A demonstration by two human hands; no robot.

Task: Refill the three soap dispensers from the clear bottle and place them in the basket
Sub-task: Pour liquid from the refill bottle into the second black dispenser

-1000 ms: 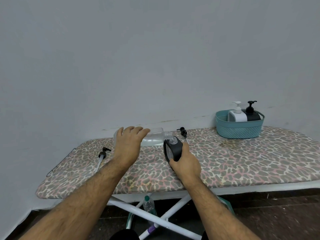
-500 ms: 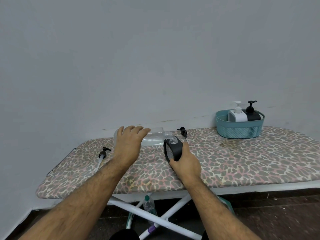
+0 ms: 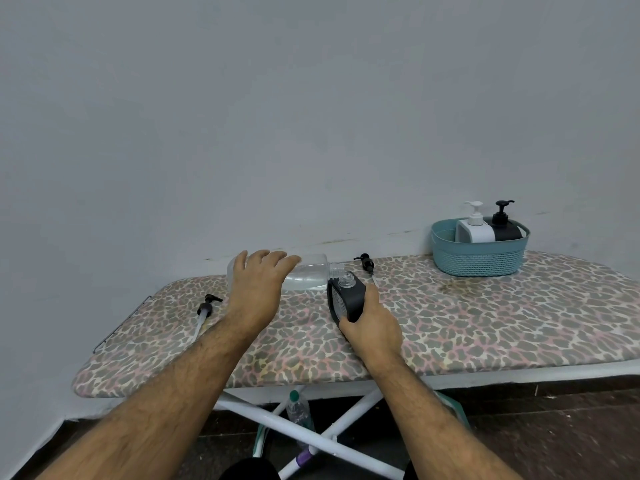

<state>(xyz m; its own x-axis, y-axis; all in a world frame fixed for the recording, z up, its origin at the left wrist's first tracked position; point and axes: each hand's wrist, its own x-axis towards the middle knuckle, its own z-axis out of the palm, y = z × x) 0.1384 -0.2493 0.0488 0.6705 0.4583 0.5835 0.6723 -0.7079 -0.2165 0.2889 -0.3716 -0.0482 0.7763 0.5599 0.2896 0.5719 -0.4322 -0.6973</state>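
Clear bottle [image 3: 308, 276]: tipped on its side above the board, mouth resting against the open neck of the dark dispenser [image 3: 347, 296]. My left hand [image 3: 258, 289] lies over the bottle's body, fingers curled down round it. My right hand [image 3: 372, 327] grips the dark dispenser from the near side, thumb and fingers wrapped on its lower half; it stands upright on the cover. One pump head with tube [image 3: 367, 266] lies just behind the dispenser, another [image 3: 205, 311] lies well to the left. Surface: ironing board [image 3: 485, 327], leopard-print cover, a brownish stain near the basket [image 3: 481, 258]. Teal basket sits at the far right, holding a white dispenser [image 3: 474, 230] and a black dispenser [image 3: 506, 228], both with pumps on. Room: plain grey wall [image 3: 311, 116], dark floor [image 3: 554, 427], white crossed legs with a small bottle [image 3: 298, 410] beneath.
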